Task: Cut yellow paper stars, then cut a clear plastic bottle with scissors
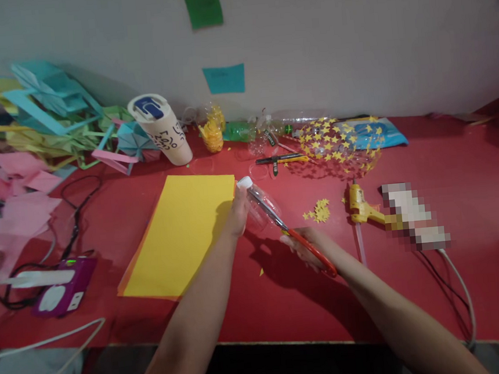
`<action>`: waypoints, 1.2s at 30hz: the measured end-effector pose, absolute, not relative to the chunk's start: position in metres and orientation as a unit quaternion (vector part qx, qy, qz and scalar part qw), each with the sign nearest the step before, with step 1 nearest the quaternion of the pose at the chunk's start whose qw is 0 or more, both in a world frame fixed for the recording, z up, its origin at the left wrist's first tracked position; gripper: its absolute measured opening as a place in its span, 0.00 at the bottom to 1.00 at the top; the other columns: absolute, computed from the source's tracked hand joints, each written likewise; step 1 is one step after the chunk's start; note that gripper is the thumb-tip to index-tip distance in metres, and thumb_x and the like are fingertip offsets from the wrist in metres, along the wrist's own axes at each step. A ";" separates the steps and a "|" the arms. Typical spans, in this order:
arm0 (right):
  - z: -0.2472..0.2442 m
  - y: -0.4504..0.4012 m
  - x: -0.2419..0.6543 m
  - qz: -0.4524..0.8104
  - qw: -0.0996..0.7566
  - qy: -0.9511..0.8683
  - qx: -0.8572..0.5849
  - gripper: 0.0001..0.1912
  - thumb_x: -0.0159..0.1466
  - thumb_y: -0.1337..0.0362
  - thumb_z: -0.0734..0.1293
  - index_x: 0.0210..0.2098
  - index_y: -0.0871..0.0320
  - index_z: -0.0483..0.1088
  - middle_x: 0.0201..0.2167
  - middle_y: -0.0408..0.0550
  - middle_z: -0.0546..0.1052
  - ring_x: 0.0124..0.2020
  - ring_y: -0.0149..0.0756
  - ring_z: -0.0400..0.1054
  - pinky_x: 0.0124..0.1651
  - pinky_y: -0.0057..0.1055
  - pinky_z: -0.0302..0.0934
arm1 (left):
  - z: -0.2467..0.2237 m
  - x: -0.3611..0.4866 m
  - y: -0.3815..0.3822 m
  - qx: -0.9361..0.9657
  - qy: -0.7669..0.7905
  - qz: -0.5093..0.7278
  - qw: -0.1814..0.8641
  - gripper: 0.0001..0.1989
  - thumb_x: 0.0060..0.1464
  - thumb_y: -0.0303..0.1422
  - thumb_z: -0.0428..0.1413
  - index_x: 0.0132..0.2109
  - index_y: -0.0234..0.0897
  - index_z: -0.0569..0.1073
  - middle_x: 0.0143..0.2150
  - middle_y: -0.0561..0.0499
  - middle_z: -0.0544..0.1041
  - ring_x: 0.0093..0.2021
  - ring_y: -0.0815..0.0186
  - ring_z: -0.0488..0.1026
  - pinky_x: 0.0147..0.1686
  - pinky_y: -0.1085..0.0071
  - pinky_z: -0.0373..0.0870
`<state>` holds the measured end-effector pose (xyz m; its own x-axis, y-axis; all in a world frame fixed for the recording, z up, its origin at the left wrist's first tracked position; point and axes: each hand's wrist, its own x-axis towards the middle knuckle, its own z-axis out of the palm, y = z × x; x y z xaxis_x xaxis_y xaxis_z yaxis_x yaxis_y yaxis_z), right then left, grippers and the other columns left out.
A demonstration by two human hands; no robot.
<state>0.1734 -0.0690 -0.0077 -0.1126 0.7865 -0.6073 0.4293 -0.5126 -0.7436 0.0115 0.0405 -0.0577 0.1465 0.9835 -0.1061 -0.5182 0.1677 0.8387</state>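
Observation:
My left hand (238, 214) is closed around the neck end of a clear plastic bottle piece (269, 205) with a white cap (244, 182). In my right hand (309, 248) is a pair of scissors (314, 252) with red handles, its fingers wrapped around the grips. The blades reach up and left onto the bottle piece; whether they are inside or over it I cannot tell. A stack of yellow paper (188, 233) lies just left of my left hand. Small yellow paper stars (320, 211) are piled beyond my right hand.
A yellow glue gun (359, 203) stands right of the stars. Behind are a star-covered clear bottle (337, 144), a box cutter (280, 159) and a white tumbler (161, 130). Paper crafts (50, 111) fill the far left, above a purple power strip (64, 287) with cables.

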 end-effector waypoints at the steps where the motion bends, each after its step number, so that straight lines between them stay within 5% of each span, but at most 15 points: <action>1: -0.007 -0.069 0.173 0.580 0.152 -0.467 -0.650 0.27 0.56 0.39 0.68 0.23 0.53 0.56 0.11 0.32 0.56 0.10 0.25 0.54 0.12 0.24 0.49 | -0.057 0.011 0.040 0.341 0.344 0.552 0.678 0.20 0.49 0.54 0.61 0.37 0.41 0.76 0.35 0.48 0.79 0.45 0.60 0.76 0.51 0.64 0.66; 8: 0.003 -0.065 0.174 0.607 0.173 -0.477 -0.611 0.30 0.53 0.32 0.65 0.24 0.54 0.59 0.10 0.32 0.56 0.10 0.25 0.53 0.14 0.24 0.51 | -0.053 0.011 0.040 0.328 0.355 0.566 0.668 0.13 0.48 0.45 0.65 0.38 0.44 0.76 0.39 0.51 0.80 0.45 0.61 0.76 0.52 0.64 0.67; 15: 0.008 -0.068 0.188 0.580 0.167 -0.547 -0.580 0.28 0.57 0.35 0.64 0.25 0.54 0.57 0.14 0.34 0.59 0.14 0.26 0.57 0.18 0.25 0.52 | -0.032 -0.005 0.050 0.212 0.318 0.610 0.694 0.14 0.63 0.41 0.50 0.36 0.39 0.75 0.35 0.49 0.80 0.38 0.65 0.77 0.46 0.65 0.71; 22: 0.014 -0.064 0.213 0.506 0.128 -0.633 -0.571 0.33 0.55 0.28 0.60 0.22 0.52 0.53 0.15 0.35 0.57 0.17 0.27 0.53 0.20 0.27 0.47 | -0.029 -0.014 0.049 0.134 0.259 0.608 0.738 0.03 0.54 0.32 0.57 0.33 0.38 0.72 0.33 0.52 0.79 0.37 0.68 0.77 0.44 0.69 0.71; 36: 0.025 -0.065 0.199 0.535 0.101 -0.616 -0.569 0.33 0.54 0.28 0.60 0.23 0.52 0.52 0.16 0.36 0.56 0.19 0.29 0.53 0.23 0.28 0.48 | -0.031 -0.012 0.050 0.141 0.294 0.602 0.729 0.07 0.58 0.32 0.53 0.33 0.37 0.73 0.31 0.51 0.78 0.34 0.68 0.77 0.41 0.70 0.73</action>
